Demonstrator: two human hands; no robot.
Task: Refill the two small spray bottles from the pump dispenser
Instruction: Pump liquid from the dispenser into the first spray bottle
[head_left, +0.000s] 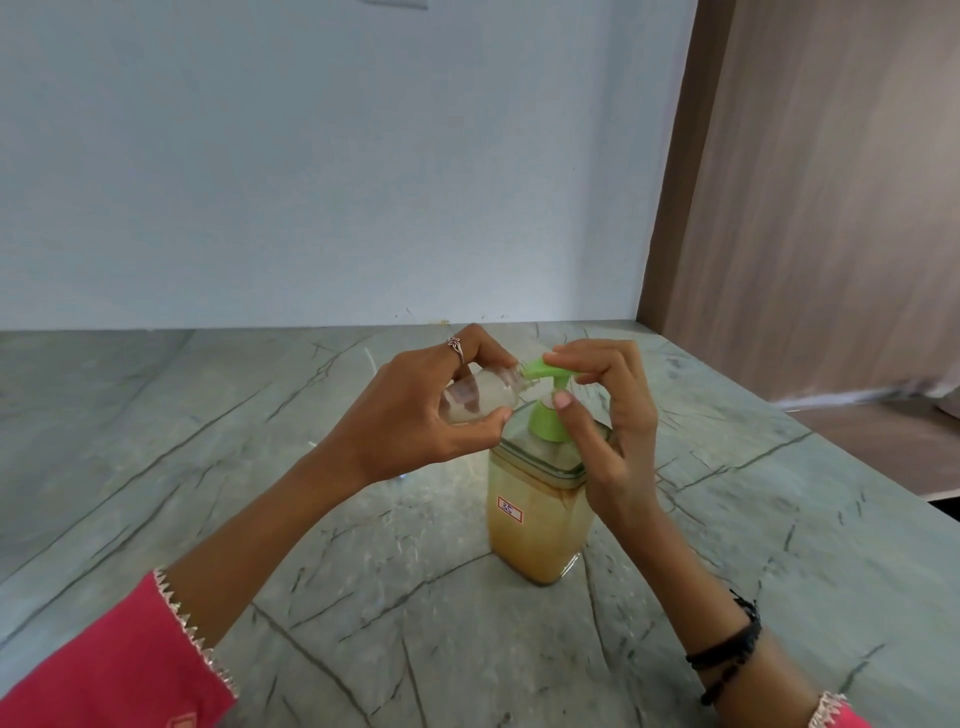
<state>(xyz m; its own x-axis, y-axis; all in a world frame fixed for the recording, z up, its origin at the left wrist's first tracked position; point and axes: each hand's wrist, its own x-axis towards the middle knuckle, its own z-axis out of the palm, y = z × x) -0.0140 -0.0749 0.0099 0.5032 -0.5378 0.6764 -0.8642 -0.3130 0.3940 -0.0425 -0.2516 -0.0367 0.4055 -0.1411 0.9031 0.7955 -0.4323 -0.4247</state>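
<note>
Head view looks down on a grey-green stone bench (208, 467) veined with dark cracks, set against a pale blue wall (311, 156), with a brown wood-grain panel (831, 208) at the right. Near the middle of the bench stands the pump dispenser (537, 512), a square clear bottle of amber liquid with a green pump head (548, 402). Left hand (415, 410), wearing a ring, curls its fingers around a small clear spray bottle (480, 395), tilted with its mouth at the pump spout. Right hand (613, 415) has its fingers bent over the pump top and its thumb at the pump neck.
</note>
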